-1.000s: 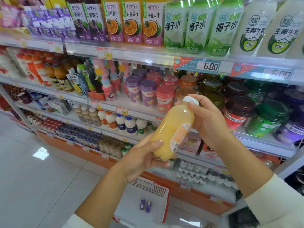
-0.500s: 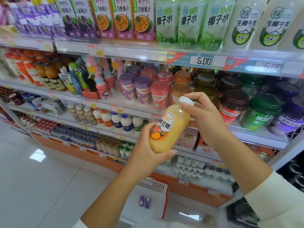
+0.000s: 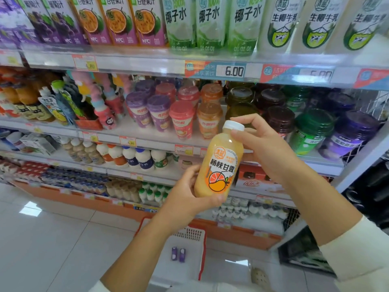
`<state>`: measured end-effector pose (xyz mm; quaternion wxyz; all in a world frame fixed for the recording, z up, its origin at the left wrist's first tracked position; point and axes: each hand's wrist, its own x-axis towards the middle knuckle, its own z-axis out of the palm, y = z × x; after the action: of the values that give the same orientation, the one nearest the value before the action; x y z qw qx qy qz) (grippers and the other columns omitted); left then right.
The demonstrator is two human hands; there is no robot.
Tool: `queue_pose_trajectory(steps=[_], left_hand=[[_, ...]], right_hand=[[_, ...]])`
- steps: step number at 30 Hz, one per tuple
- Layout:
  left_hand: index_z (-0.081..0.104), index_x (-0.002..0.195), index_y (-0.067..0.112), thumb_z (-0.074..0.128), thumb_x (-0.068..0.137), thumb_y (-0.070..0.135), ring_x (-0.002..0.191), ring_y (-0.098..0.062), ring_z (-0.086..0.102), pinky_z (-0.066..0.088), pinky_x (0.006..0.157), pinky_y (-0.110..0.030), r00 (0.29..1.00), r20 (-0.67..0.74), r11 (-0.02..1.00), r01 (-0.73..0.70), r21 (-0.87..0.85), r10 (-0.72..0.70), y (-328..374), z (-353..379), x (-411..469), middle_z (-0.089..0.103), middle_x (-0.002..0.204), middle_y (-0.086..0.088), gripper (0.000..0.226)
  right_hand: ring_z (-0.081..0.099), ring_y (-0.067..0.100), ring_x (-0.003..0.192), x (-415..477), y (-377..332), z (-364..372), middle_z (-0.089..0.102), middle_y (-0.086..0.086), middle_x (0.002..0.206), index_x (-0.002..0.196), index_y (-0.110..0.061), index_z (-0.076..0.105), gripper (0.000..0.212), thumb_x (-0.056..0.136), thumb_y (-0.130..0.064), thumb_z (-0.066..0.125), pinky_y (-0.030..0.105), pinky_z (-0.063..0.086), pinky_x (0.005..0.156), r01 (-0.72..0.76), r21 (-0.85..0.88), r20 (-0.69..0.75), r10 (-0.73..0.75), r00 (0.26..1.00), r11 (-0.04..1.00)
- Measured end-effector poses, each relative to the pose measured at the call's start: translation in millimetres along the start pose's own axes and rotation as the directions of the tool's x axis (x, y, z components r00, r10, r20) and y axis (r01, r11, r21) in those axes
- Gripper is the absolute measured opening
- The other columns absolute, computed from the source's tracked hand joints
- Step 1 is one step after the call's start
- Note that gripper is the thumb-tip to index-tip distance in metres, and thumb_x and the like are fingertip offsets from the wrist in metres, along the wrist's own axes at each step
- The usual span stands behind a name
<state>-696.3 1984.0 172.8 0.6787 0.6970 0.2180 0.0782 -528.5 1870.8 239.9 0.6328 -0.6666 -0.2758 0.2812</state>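
Note:
A yellow juice bottle (image 3: 220, 163) with a white cap and an orange fruit label is held up in front of the shop shelves, leaning slightly to the right. My left hand (image 3: 189, 194) grips its lower end, thumb under the base. My right hand (image 3: 265, 144) holds the neck just below the cap with fingers curled round it. The label faces me.
Shelves (image 3: 147, 62) of drinks, cups and jars fill the view behind the bottle. On the floor below stands a red and white shopping basket (image 3: 202, 249) with two small purple cartons (image 3: 178, 254) inside. White tiled floor lies to the left.
Both hands have turned the bottle so its printed label now faces me, and it stands more upright than a second ago.

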Motion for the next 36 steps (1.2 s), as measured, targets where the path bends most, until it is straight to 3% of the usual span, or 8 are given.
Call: queue_pose_trajectory(steps=[7,11,16,21,24,27,31,36], left_hand=[[0.044,0.125,0.039,0.091,0.067,0.021,0.095,0.003,0.067,0.056,0.077,-0.019,0.998,0.043,0.985,-0.043,0.165,0.037,23,42,32,0.066,0.114,0.016,0.078],[0.037,0.131,0.041,0.092,0.062,0.036,0.099,0.008,0.063,0.055,0.087,-0.024,0.986,0.111,0.936,-0.152,0.318,0.122,57,75,62,0.063,0.116,0.023,0.089],[0.035,0.129,0.039,0.089,0.063,0.045,0.101,0.021,0.051,0.042,0.079,-0.002,0.913,0.272,0.751,-0.406,0.520,0.305,125,117,95,0.057,0.111,0.029,0.086],[0.039,0.143,0.032,0.078,0.074,0.051,0.119,0.007,0.041,0.028,0.097,-0.005,0.727,0.375,0.372,-0.641,0.672,0.575,216,128,120,0.046,0.135,0.019,0.081],[0.045,0.142,0.023,0.065,0.090,0.045,0.125,-0.004,0.041,0.022,0.097,-0.009,0.542,0.302,0.179,-0.664,0.726,0.784,267,134,140,0.049,0.139,0.008,0.060],[0.044,0.145,0.017,0.055,0.093,0.042,0.137,-0.018,0.039,0.021,0.113,-0.022,0.421,0.343,-0.002,-0.630,0.776,0.840,304,143,166,0.047,0.147,-0.002,0.059],[0.036,0.150,0.020,0.051,0.093,0.048,0.143,-0.020,0.034,0.027,0.118,-0.047,0.467,0.406,-0.082,-0.573,0.816,0.786,327,158,198,0.039,0.155,-0.002,0.065],[0.034,0.151,0.026,0.055,0.095,0.047,0.140,-0.019,0.038,0.026,0.117,-0.044,0.546,0.431,-0.088,-0.543,0.835,0.718,329,166,213,0.040,0.154,0.004,0.063]], right_hand=[[0.069,0.017,0.074,0,-19,-49,0.074,0.002,0.091,0.097,-0.021,0.060,0.014,0.087,-0.020,0.071,0.035,0.056,0.063,0.071,-0.055,-0.101,-0.076,0.992,0.996],[0.066,0.017,0.078,0,-45,-94,0.072,0.005,0.096,0.097,-0.029,0.062,0.016,0.087,-0.020,0.070,0.038,0.052,0.068,0.180,-0.123,-0.083,-0.191,0.978,0.976],[0.065,0.018,0.083,-6,-105,-151,0.070,0.002,0.091,0.098,-0.025,0.062,0.022,0.078,-0.024,0.070,0.030,0.054,0.078,0.381,-0.253,0.016,-0.390,0.921,0.889],[0.064,0.015,0.081,-6,-167,-203,0.069,0.001,0.087,0.104,-0.015,0.061,0.024,0.082,-0.012,0.068,0.022,0.054,0.075,0.518,-0.358,0.016,-0.549,0.836,0.777],[0.069,0.017,0.084,0,-204,-232,0.072,-0.001,0.089,0.107,-0.018,0.061,0.026,0.082,-0.017,0.070,0.032,0.057,0.081,0.516,-0.471,0.008,-0.582,0.813,0.715],[0.071,0.020,0.085,12,-230,-253,0.073,-0.002,0.087,0.100,-0.029,0.065,0.028,0.075,-0.027,0.076,0.039,0.055,0.081,0.485,-0.582,0.012,-0.590,0.808,0.652],[0.069,0.029,0.082,33,-237,-270,0.073,0.006,0.089,0.099,-0.029,0.066,0.025,0.079,-0.022,0.078,0.045,0.057,0.076,0.415,-0.692,0.014,-0.564,0.826,0.591],[0.069,0.012,0.083,47,-236,-282,0.073,-0.002,0.092,0.100,-0.032,0.062,0.021,0.087,-0.019,0.071,0.033,0.055,0.077,0.383,-0.695,0.022,-0.515,0.857,0.608]])
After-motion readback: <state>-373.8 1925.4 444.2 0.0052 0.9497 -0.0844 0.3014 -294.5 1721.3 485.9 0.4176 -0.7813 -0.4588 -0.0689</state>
